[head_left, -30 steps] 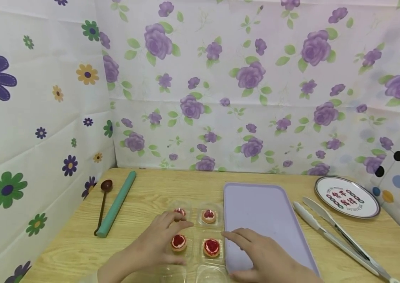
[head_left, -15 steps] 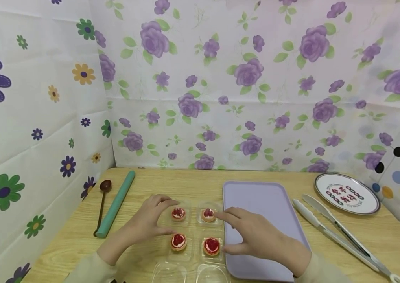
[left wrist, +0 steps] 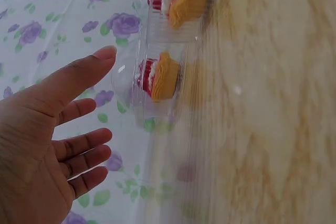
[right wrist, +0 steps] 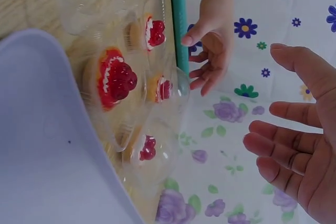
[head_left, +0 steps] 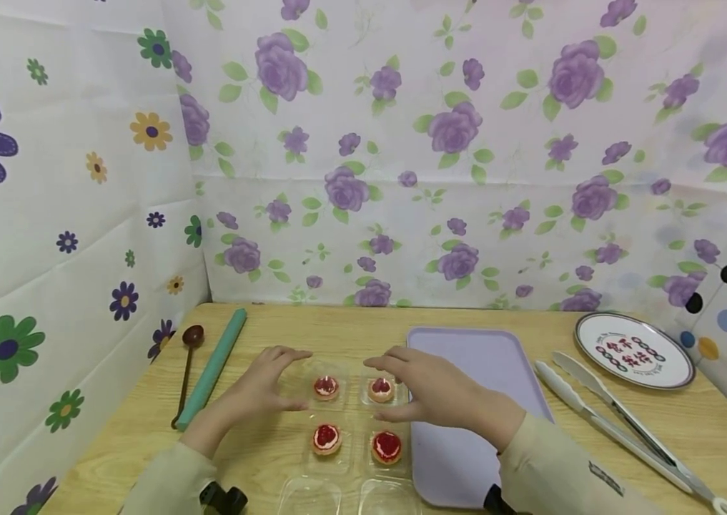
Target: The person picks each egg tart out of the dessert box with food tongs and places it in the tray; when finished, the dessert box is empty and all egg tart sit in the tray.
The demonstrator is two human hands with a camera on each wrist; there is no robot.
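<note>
Several small tarts with red berry tops sit in a clear plastic box [head_left: 337, 472] on the table. Domes of clear plastic cover the two far tarts, the left one [head_left: 326, 388] and the right one [head_left: 381, 390]. The near left tart [head_left: 327, 439] and near right tart [head_left: 387, 448] lie uncovered, with clear lid halves folded toward the front edge. My left hand [head_left: 263, 386] hovers left of the far tarts, fingers spread and holding nothing. Opposite it, my right hand [head_left: 430, 386] hangs over the tray side, also holding nothing, its fingertips overlapping the far right dome in the head view.
Right of the box lies a lavender tray [head_left: 466, 458]. Silver tongs [head_left: 633, 436] and a white plate [head_left: 633, 350] with red lettering are farther right. A teal roll [head_left: 211, 368] and a brown ladle [head_left: 188, 372] lie at left. Floral cloth [head_left: 363, 143] hangs behind.
Both hands have moved away from me, from beside the near tarts to beside the far ones, uncovering the view of the far left tart. The tarts stay in place.
</note>
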